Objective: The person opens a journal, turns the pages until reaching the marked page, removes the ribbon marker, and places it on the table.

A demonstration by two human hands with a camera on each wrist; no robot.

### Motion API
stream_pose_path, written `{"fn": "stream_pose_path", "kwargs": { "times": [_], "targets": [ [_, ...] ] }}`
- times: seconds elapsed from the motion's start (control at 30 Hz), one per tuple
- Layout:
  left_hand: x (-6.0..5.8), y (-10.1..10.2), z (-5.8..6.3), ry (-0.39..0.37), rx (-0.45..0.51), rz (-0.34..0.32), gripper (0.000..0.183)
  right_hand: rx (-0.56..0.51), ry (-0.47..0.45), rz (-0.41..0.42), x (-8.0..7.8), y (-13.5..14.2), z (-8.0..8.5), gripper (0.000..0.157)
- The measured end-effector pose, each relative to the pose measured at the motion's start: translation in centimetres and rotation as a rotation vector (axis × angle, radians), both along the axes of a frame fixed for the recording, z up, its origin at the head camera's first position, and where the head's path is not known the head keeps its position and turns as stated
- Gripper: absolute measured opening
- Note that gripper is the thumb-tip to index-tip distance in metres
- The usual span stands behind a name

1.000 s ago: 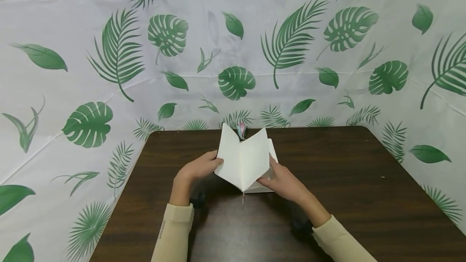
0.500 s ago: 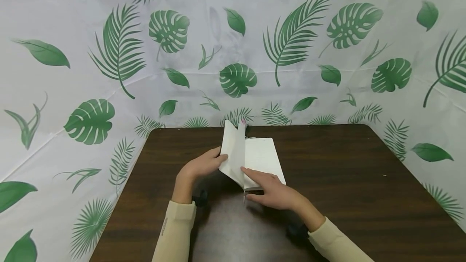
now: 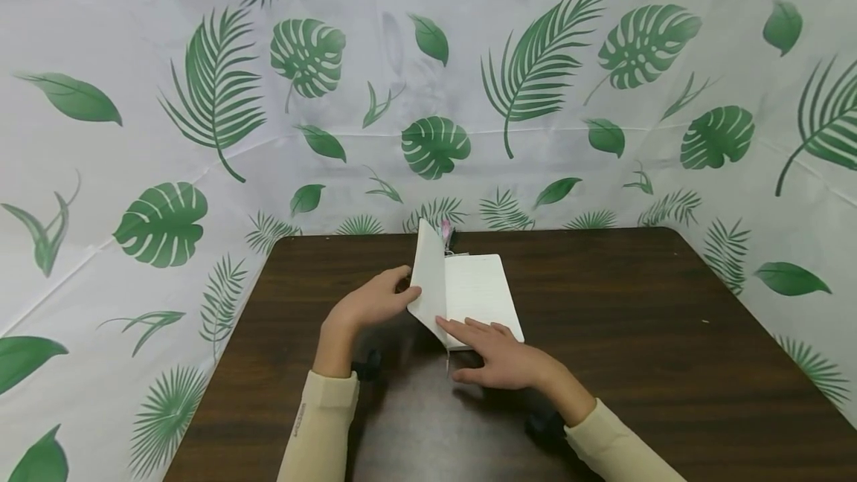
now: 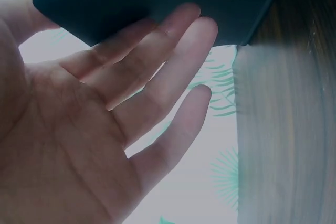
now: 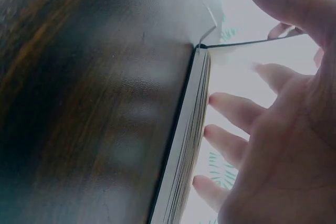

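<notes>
An open notebook [image 3: 478, 288] with lined white pages lies towards the back of the table. Its dark front cover [image 4: 152, 3] stands tilted up on the left, with a white inner side. My left hand [image 3: 371, 302] holds that cover by its outer edge, thumb inside and fingers against the dark outside. My right hand [image 3: 502, 359] reaches over the lower part of the pages with spread fingers, the fingertips at the page surface near the fold. A thin ribbon bookmark [image 3: 448, 363] hangs out at the bottom of the spine.
Behind the notebook, at the table's far edge, is a small pink and dark object [image 3: 446, 233], partly hidden by the raised cover. The dark wood table [image 3: 602, 303] meets a white leaf-print cloth [image 3: 375, 95] at the back and sides.
Both hands held leaves fanned upright a second ago. The right hand has let go and moved onto the lower pages; the standing leaf has gone left against the cover, baring the lined right-hand page.
</notes>
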State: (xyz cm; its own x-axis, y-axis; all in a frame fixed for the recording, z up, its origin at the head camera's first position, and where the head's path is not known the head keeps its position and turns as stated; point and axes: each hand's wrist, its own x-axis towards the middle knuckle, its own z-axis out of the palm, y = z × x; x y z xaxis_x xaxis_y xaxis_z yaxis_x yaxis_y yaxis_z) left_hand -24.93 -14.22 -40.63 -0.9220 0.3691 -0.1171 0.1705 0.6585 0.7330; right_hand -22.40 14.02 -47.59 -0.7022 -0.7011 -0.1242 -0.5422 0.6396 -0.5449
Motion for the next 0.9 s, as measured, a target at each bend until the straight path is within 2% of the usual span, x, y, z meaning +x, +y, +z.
{"fn": "stream_pose_path", "kwargs": {
  "times": [0.17,0.4,0.63,0.77,0.9],
  "targets": [
    [-0.1,-0.5,-0.1,0.018,0.002,-0.02,0.057,0.028,0.017,-0.035,-0.1,0.1,-0.1,0.086],
    [-0.1,-0.7,0.0,0.036,0.001,-0.051,0.047,0.099,0.077,-0.048,-0.7,1.0,-0.2,0.072],
    [-0.1,-0.8,0.4,0.028,0.025,-0.105,0.035,0.042,0.047,-0.09,-2.0,2.4,-0.5,0.072],
    [-0.2,-1.0,0.4,0.035,0.032,-0.137,0.033,0.04,0.069,-0.109,-2.5,2.9,-0.5,0.07],
    [-0.3,-1.1,0.2,0.038,0.047,-0.154,0.035,0.035,0.109,-0.094,-2.8,3.3,-0.4,0.061]
  ]
}}
